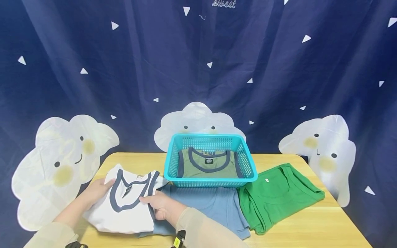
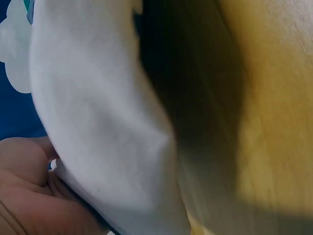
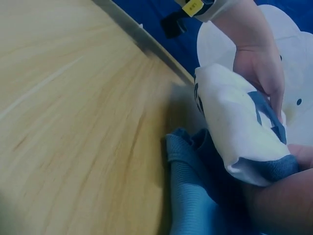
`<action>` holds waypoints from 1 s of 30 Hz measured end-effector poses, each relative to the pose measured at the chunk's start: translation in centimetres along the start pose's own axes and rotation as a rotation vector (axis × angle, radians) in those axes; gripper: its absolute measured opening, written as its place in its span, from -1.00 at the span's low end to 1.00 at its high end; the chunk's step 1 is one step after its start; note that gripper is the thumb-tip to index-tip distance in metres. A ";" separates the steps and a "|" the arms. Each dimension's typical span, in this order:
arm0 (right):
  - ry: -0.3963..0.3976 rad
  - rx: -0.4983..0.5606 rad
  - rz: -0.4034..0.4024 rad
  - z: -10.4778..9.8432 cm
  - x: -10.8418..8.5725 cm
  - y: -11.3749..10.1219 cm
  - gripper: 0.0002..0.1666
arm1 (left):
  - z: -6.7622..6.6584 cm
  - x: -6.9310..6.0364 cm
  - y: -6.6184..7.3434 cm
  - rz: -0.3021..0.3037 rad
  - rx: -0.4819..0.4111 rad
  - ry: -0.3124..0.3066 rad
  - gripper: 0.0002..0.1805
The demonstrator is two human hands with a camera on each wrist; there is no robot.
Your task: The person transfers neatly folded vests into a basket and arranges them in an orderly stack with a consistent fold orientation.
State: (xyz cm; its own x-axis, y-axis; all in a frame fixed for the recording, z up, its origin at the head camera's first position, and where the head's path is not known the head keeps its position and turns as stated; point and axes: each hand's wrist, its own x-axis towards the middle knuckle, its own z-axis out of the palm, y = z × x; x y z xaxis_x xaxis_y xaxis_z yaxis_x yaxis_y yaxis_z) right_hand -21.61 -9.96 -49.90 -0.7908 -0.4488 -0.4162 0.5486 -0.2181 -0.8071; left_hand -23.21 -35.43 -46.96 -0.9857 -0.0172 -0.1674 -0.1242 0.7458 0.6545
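Note:
A folded white shirt (image 1: 133, 220) with dark navy neck and armhole trim is held at the left of the table, its neckline facing up. My left hand (image 1: 97, 193) grips its left side, and my right hand (image 1: 161, 205) pinches its right side, thumb on top. In the right wrist view, the white shirt (image 3: 222, 112) appears as a thick folded bundle raised off the wood. Beneath and beside it lies a blue-grey shirt (image 1: 201, 203), partly covered by the white one. In the left wrist view, the left hand (image 2: 34, 191) is at the fabric's edge, its fingertips hidden.
A turquoise basket (image 1: 211, 183) with an olive, navy-trimmed shirt (image 1: 198, 168) inside stands at the table's back middle, over the blue-grey shirt's far edge. A folded green shirt (image 1: 282, 196) lies to the right. Behind the wooden table (image 1: 328, 227) hangs a navy curtain (image 1: 263, 44).

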 end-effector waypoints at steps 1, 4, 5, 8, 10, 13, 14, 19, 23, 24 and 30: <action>0.001 -0.008 -0.005 0.1 0.0 -0.1 -0.81 | -0.1 -0.1 0.1 0.004 -0.001 0.013 -0.21; 0.002 -0.048 -0.018 0.4 -0.2 -0.4 -0.83 | -0.3 -0.3 0.4 -0.001 0.012 0.050 -0.19; -0.003 -0.061 -0.022 0.5 -0.2 -0.5 -0.82 | -0.4 -0.4 0.5 -0.001 0.013 0.058 -0.19; -0.015 -0.087 -0.028 0.7 -0.4 -0.9 -0.81 | -0.8 -0.6 0.8 0.004 0.025 0.082 -0.17; -0.018 -0.093 -0.032 0.8 -0.5 -1.2 -0.80 | -0.9 -0.7 0.9 0.010 0.031 0.098 -0.17; -0.016 -0.091 -0.040 0.9 -0.6 -1.6 -0.79 | -1.0 -0.8 1.1 0.008 0.060 0.129 -0.14; -0.018 -0.090 -0.043 1.0 -0.7 -1.7 -0.79 | -1.1 -0.8 1.1 0.005 0.070 0.143 -0.13; -0.057 -0.068 -0.059 1.2 -1.0 -2.7 -0.77 | -1.4 -1.0 1.7 0.014 0.054 0.219 -0.13; -0.084 -0.060 -0.055 1.2 -1.3 -3.6 -0.74 | -1.6 -1.2 2.1 0.039 0.033 0.267 -0.19; -0.081 -0.060 -0.052 1.2 -1.4 -3.9 -0.74 | -1.6 -1.2 2.2 0.045 0.035 0.277 -0.20; -0.079 -0.071 -0.036 1.0 -1.7 -4.9 -0.70 | -2.0 -1.5 2.8 0.052 0.026 0.317 -0.20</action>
State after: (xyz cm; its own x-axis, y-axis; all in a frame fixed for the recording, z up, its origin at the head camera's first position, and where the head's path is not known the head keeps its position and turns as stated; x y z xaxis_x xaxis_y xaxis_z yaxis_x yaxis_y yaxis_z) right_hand -22.72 -8.98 -44.86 -0.7844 -0.5094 -0.3540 0.4971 -0.1750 -0.8499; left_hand -22.32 -34.60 -43.43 -0.9775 -0.1819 0.1068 -0.0733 0.7675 0.6368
